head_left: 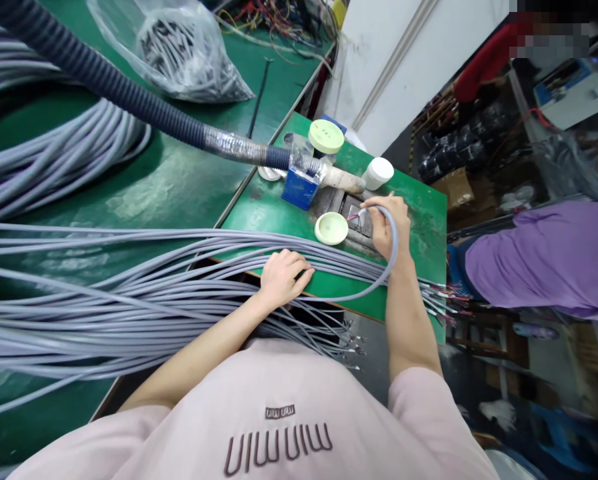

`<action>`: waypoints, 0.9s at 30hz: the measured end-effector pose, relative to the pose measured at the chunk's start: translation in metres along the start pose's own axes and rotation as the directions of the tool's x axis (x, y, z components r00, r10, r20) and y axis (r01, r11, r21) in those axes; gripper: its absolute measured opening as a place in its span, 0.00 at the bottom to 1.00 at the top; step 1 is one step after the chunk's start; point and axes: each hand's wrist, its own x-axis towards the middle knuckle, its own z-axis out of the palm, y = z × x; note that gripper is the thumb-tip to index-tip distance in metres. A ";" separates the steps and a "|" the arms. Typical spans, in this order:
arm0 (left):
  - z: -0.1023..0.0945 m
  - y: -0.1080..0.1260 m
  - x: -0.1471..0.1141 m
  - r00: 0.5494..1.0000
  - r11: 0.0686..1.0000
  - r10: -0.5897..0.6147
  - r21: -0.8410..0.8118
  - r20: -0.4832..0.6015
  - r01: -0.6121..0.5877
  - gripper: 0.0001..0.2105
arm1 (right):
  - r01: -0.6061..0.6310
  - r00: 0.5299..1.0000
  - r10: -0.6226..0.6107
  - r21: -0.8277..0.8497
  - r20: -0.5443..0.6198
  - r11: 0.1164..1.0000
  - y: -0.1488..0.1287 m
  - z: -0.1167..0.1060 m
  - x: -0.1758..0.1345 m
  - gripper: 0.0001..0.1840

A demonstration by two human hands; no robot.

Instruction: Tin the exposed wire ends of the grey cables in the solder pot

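A grey cable [393,250] curves round in a loop, its end pinched in my right hand [391,223]. Thin stripped wires, some red, stick out of that end beside a small pale-yellow cup [331,228] and over a dark, stained block [359,217]. My left hand [285,277] lies across a bundle of grey cables [229,250], its fingers curled over them and partly hidden. The bundle's stripped ends [446,300] fan out beyond my right forearm, at the table's right edge.
A ribbed hose [169,120] ends in a nozzle beside a blue box [300,187]. Behind stand a yellow-lidded container [326,136] and a white jar [379,173]. A clear bag of cable pieces [179,53] sits on the green table [179,180]. A person in purple [529,260] is at the right.
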 end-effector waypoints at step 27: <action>-0.001 0.000 0.001 1.000 1.000 0.006 0.016 0.000 -0.006 0.10 | -0.148 0.979 0.180 -0.264 0.098 0.953 0.082 0.026 -0.009 0.13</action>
